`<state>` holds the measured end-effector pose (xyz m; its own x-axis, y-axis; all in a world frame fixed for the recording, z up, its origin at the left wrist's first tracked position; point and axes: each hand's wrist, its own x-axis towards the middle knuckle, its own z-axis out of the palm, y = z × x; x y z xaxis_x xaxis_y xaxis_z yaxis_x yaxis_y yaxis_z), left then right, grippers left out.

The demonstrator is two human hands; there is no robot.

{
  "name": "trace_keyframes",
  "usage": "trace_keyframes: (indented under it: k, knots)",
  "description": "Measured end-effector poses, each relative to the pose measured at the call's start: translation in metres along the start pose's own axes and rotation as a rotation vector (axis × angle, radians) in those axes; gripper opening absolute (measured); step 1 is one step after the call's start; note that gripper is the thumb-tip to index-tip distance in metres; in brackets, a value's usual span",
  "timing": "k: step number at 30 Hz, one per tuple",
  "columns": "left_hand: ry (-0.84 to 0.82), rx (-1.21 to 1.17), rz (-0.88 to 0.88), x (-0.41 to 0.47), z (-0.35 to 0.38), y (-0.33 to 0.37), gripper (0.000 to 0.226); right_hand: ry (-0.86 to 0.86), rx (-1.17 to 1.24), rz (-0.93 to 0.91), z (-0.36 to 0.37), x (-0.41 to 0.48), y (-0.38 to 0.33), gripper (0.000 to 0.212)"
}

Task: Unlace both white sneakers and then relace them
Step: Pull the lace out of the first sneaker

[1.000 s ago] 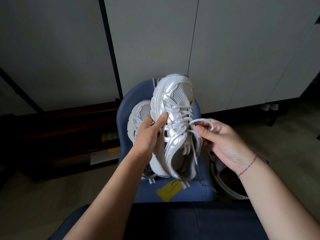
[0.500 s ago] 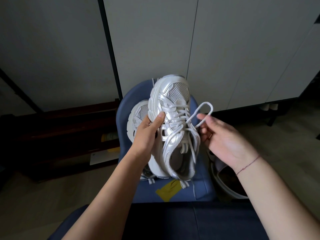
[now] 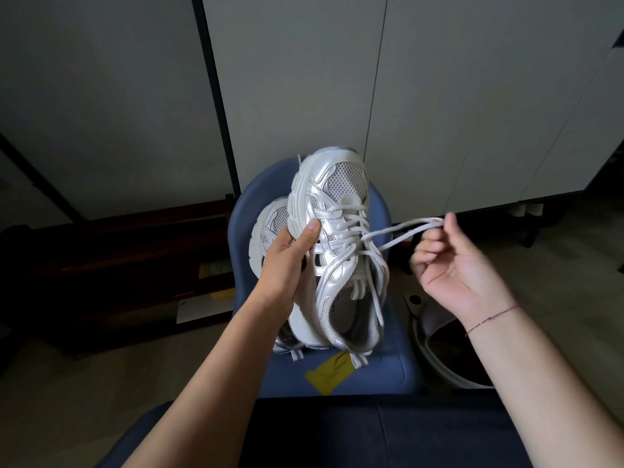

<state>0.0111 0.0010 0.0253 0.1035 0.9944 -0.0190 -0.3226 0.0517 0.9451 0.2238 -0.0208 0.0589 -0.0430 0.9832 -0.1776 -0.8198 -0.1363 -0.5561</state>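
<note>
- The held sneaker is above the blue chair. Its long axis runs almost straight up the view, with the toe up and away towards the pale cabinet doors and the heel down towards the person. Its laced top and opening face the camera.
- The left hand grips this sneaker by its left side, the thumb pressed on the silver upper and the fingers wrapped behind the sole.
- The right hand is out to the right of the shoe, palm turned towards the camera, fingers curled. It holds the far end of a lace loop at the fingertips.
- The loop runs as two nearly straight strands from the middle eyelets out to that hand.
- The second sneaker lies on the chair behind the left hand, toe also up and mostly hidden.
- Compared with half a second ago, the right hand has moved away to the right and the loop, then short and rounded beside the shoe, is drawn out long and narrow.
- The left hand's hold and the shoe's pose are much as before.
</note>
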Motion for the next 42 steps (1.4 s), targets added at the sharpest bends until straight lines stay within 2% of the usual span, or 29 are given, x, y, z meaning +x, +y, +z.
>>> trace_keyframes:
  k: [3,6,9,11,14,16,19,21,23,26,30,32,35,37,38,39,42]
  knots:
    - [0.005,0.011,0.002,0.000,0.002,-0.001,0.048,0.025,-0.346,0.046,0.006,-0.006,0.019,0.019]
    - [0.010,0.012,0.002,0.001,0.002,-0.001,0.051,0.039,-0.452,0.014,0.009,-0.008,0.029,0.010]
    - [0.002,0.011,0.002,0.000,0.002,-0.002,0.051,0.039,-0.404,0.012,0.011,-0.006,0.022,0.011]
    - [0.001,0.008,-0.003,0.000,0.001,-0.002,0.049,0.023,-0.189,0.025,0.010,-0.001,0.012,0.013]
    - [0.004,0.001,-0.002,0.000,0.000,0.000,0.048,0.055,0.086,-0.056,0.002,0.006,-0.007,0.020]
    - [0.008,0.002,0.004,0.000,0.000,0.001,0.045,0.083,0.015,-0.088,-0.002,0.004,-0.009,0.019]
    - [0.019,-0.011,0.001,-0.001,0.002,0.001,0.045,0.047,-0.332,-0.058,0.004,-0.004,0.011,0.017]
    - [0.017,-0.012,-0.001,-0.001,0.003,0.001,0.050,0.019,-0.447,-0.071,0.010,-0.007,0.027,0.012]
    - [0.019,-0.006,-0.003,-0.001,0.004,0.000,0.053,0.024,-0.480,-0.113,0.011,-0.006,0.034,0.024]
    - [0.018,0.009,-0.001,-0.002,0.002,0.000,0.050,0.081,-0.480,-0.204,0.011,-0.003,0.027,0.017]
    - [0.033,0.004,0.006,-0.002,-0.001,0.004,0.050,0.172,-0.254,-0.277,0.002,0.004,-0.002,0.021]
    - [0.036,-0.004,0.008,-0.003,0.000,0.005,0.048,0.198,-0.214,-0.270,-0.002,0.005,-0.008,0.022]
    - [0.042,-0.004,0.009,-0.003,0.003,0.005,0.044,0.127,-0.400,-0.217,0.002,0.000,0.008,0.017]
    - [0.043,0.004,0.008,-0.005,0.005,0.006,0.049,0.064,-0.543,-0.199,0.007,-0.005,0.023,0.020]
    - [0.043,0.010,0.009,-0.005,0.006,0.006,0.051,0.042,-0.591,-0.208,0.008,-0.006,0.028,0.014]
    - [0.040,0.014,0.010,-0.006,0.007,0.007,0.052,0.029,-0.612,-0.221,0.009,-0.006,0.032,0.008]
    - [0.032,0.019,0.007,-0.007,0.007,0.008,0.047,0.089,-0.570,-0.283,0.009,-0.003,0.030,0.015]
